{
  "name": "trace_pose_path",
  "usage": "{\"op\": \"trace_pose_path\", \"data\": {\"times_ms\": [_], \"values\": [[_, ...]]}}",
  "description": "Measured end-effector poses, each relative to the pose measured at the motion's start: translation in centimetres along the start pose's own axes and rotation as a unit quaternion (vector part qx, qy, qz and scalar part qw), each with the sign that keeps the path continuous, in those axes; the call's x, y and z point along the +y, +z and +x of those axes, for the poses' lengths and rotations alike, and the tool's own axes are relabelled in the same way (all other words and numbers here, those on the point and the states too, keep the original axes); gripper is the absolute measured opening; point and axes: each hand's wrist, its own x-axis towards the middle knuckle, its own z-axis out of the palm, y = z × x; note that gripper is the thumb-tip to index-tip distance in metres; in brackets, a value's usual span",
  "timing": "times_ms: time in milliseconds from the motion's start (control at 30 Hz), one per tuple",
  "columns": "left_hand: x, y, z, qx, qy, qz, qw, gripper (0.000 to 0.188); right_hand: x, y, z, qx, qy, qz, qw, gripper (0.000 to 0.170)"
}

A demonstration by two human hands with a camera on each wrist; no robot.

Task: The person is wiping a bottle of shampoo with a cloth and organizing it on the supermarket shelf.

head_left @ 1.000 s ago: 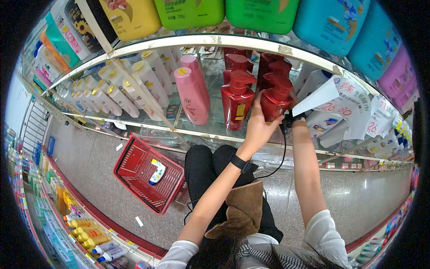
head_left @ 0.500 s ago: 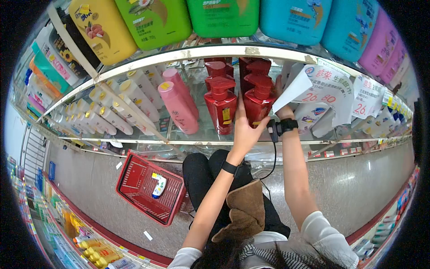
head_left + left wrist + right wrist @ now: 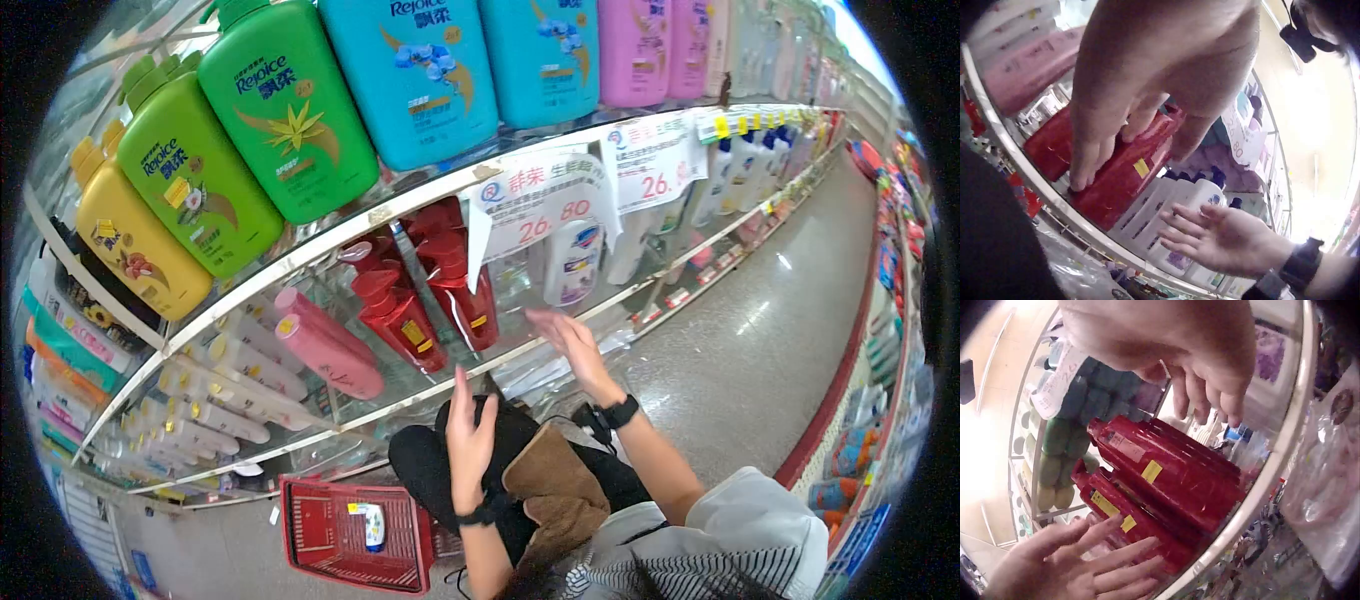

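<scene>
Two red pump bottles, the left one [image 3: 402, 330] and the right one [image 3: 468, 305], stand side by side at the front of a glass shelf, with more red bottles behind. In the head view my left hand [image 3: 470, 438] is just in front of the shelf edge, fingers straight, holding nothing. My right hand [image 3: 572, 348] is to the right of the bottles, palm turned inward and fingers extended, likewise holding nothing. The right wrist view has yellow stickers on both red bottles [image 3: 1172, 472]. A white bottle [image 3: 572, 265] stands behind the right hand.
Pink bottles [image 3: 330, 350] stand left of the red ones. Paper price signs [image 3: 545, 205] hang from the upper shelf, which holds large Rejoice bottles [image 3: 290, 120]. On the floor is a red basket [image 3: 300, 540] with a white bottle [image 3: 374, 527] inside.
Both hands have let go of the right red bottle and drawn back from the shelf, spreading apart. That bottle now stands beside its neighbour. The head view has turned rightward.
</scene>
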Motion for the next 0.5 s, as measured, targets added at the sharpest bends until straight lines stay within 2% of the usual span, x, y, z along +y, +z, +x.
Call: {"op": "trace_pose_path", "data": {"times_ms": [67, 200, 267, 333, 433, 500], "values": [[0.9, -1.9, -3.2, -0.009, -0.069, -0.053, 0.996, 0.056, -1.5, -2.0, -2.8, 0.019, 0.061, 0.023, 0.998, 0.036], [1.4, -4.3, -7.2, 0.082, -0.083, 0.012, 0.993, 0.037, -3.2, -6.5, -5.4, 0.086, 0.041, 0.001, 0.995, 0.035], [0.9, -4.6, -7.9, 0.099, -0.094, -0.013, 0.991, 0.035, -3.7, -7.5, -6.5, 0.194, 0.036, -0.018, 0.98, 0.035], [0.9, -4.3, -8.2, 0.129, -0.115, -0.031, 0.984, 0.029, -3.9, -7.5, -8.0, 0.195, 0.035, -0.025, 0.98, 0.035], [1.5, -3.7, -8.1, 0.05, -0.104, -0.031, 0.993, 0.026, -4.3, -6.6, -9.7, 0.178, 0.053, -0.042, 0.982, 0.035], [1.8, -3.5, -7.8, 0.009, -0.091, -0.026, 0.995, 0.026, -4.0, -5.8, -10.2, 0.132, 0.082, -0.052, 0.986, 0.035]]}}
